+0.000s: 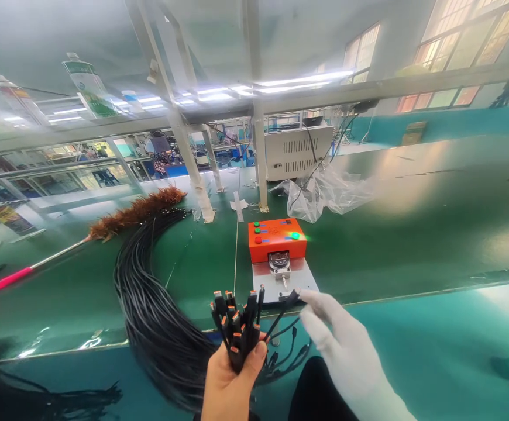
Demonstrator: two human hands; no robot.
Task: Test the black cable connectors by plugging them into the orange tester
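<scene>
Gloved right hand [353, 348] at one connector [292, 298], grip unclear, left hand [231, 380] clamped on black cable ends [238, 337], orange box [263, 252] on table [377, 251]

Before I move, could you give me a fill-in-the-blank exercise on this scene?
The bare hand holding the cable ends is the person's ____ one.
The right hand is gloved in ____.
The digital gauge sits in front of the ____ box.
The lit indicator on that box glows ____.

Missing words: left; white; orange; green.
</scene>
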